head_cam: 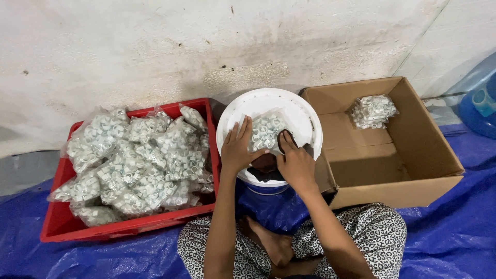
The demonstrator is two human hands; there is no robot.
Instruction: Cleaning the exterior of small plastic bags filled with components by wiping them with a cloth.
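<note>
Both hands press a clear bag of small white rings [267, 132] onto the white bucket lid [302, 111]: left hand [237, 150] flat with fingers spread, right hand [295, 163] gripping its edge. 1 similar bag [372, 111] lies in the cardboard box [408, 165].

A makeshift packing spot on the floor: a blue tarp [454, 232] against a stained white wall [155, 46], with a red crate [62, 222] of bagged parts and a cardboard box [408, 170].
</note>
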